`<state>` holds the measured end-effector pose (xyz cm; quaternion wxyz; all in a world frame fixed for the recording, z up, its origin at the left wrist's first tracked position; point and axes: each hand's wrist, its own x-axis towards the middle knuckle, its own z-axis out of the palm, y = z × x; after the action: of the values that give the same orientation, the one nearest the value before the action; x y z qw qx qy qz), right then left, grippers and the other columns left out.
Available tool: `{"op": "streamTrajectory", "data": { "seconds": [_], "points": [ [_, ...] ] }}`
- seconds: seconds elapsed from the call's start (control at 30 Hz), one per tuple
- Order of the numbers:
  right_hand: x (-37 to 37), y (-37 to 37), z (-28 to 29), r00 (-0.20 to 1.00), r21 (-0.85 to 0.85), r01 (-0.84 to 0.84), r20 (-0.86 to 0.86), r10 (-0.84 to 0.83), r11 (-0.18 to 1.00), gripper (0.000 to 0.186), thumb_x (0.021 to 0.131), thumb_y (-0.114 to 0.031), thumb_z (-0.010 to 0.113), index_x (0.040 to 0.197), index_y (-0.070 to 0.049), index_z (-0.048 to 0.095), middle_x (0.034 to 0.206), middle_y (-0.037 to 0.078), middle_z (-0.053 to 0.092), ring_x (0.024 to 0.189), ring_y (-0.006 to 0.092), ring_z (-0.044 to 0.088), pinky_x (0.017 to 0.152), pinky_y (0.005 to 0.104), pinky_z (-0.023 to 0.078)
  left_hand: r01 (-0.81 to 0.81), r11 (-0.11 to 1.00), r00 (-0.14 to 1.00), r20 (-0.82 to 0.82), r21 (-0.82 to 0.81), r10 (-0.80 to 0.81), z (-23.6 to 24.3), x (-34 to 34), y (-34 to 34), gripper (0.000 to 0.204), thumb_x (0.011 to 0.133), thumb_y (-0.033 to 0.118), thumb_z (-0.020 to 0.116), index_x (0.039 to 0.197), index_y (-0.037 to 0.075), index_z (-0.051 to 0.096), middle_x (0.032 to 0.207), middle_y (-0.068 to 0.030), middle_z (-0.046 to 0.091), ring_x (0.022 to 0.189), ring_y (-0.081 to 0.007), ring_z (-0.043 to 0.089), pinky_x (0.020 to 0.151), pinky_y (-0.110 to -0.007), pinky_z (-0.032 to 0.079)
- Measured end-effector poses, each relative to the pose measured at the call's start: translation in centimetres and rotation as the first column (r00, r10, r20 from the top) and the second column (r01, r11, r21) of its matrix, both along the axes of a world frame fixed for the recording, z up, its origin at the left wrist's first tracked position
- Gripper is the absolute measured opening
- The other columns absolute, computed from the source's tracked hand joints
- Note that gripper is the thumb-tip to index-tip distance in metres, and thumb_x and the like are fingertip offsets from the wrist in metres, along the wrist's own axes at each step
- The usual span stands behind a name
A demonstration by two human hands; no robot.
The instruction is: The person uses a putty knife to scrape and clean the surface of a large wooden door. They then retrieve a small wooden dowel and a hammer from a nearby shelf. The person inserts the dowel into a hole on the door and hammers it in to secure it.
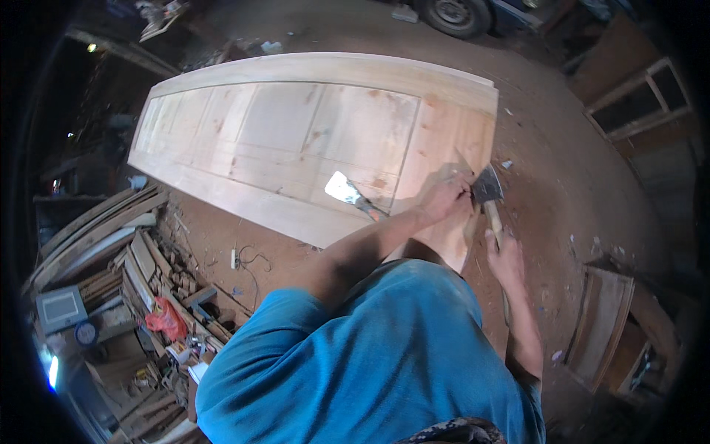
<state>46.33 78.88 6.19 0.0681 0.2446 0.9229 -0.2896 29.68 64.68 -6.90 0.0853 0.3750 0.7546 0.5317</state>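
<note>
A large pale wooden panelled door (281, 159) lies flat in front of me, its right end close to my hands. My right hand (506, 255) is wrapped round the wooden handle of a hatchet (488, 189), whose dark, broad head is up beside the door's right edge. Right next to that head, my left hand (447, 196) rests over the door's corner with its fingers bent together. Whatever those fingers pinch, if anything, is too small to make out. A putty knife (346, 189) with a bright, wide blade lies on the door by my left forearm.
Timber offcuts (140, 259) are piled at the left, with a red plastic bag (167, 320) among them. A cable with a white socket strip (234, 258) lies on the brown floor. Wooden frames (600, 325) stand at the right. A vehicle wheel (452, 15) is at the back.
</note>
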Motion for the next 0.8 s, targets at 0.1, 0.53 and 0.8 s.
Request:
{"op": "streamTrajectory", "data": {
  "seconds": [0.1, 0.53, 0.8],
  "points": [
    [-0.1, -0.3, 0.6, 0.999, 0.009, 0.039, -0.019, -0.039, 0.999, 0.042, 0.101, -0.036, 0.058, 0.112, 0.004, 0.062, 0.095, 0.035, 0.066, 0.095, 0.0530, 0.064, 0.080, 0.0578, 0.050, 0.000, 0.999, 0.999, -0.045, 0.046, 0.002, -0.8, -0.1, -0.1, 0.024, 0.088, 0.010, 0.069, 0.110, 0.003, 0.061, 0.117, -0.0202, 0.065, 0.107, -0.0399, 0.061, 0.092, -0.047, 0.048],
    [0.1, 0.9, 0.1, 0.995, -0.012, -0.012, 0.096, 0.013, 1.000, 0.039, 0.101, -0.033, 0.059, 0.115, 0.004, 0.061, 0.098, 0.033, 0.067, 0.094, 0.0526, 0.064, 0.082, 0.0567, 0.050, -0.066, 0.941, 0.927, -0.370, -0.333, -0.066, 3.0, -1.0, -1.2, 0.053, 0.083, 0.035, 0.074, 0.129, 0.011, 0.063, 0.137, -0.0137, 0.055, 0.134, -0.0352, 0.044, 0.116, -0.060, 0.021],
    [-0.2, 0.5, 1.1, 1.000, -0.061, 0.006, 0.013, -0.005, 0.998, 0.037, 0.101, -0.032, 0.059, 0.105, 0.004, 0.063, 0.085, 0.033, 0.066, 0.087, 0.0521, 0.065, 0.074, 0.0553, 0.051, -0.065, 0.928, 0.938, -0.339, -0.366, -0.068, 1.8, -0.8, -1.3, 0.056, 0.087, 0.041, 0.070, 0.133, 0.011, 0.062, 0.143, -0.0133, 0.051, 0.140, -0.0326, 0.039, 0.120, -0.063, 0.013]
  ]
}}
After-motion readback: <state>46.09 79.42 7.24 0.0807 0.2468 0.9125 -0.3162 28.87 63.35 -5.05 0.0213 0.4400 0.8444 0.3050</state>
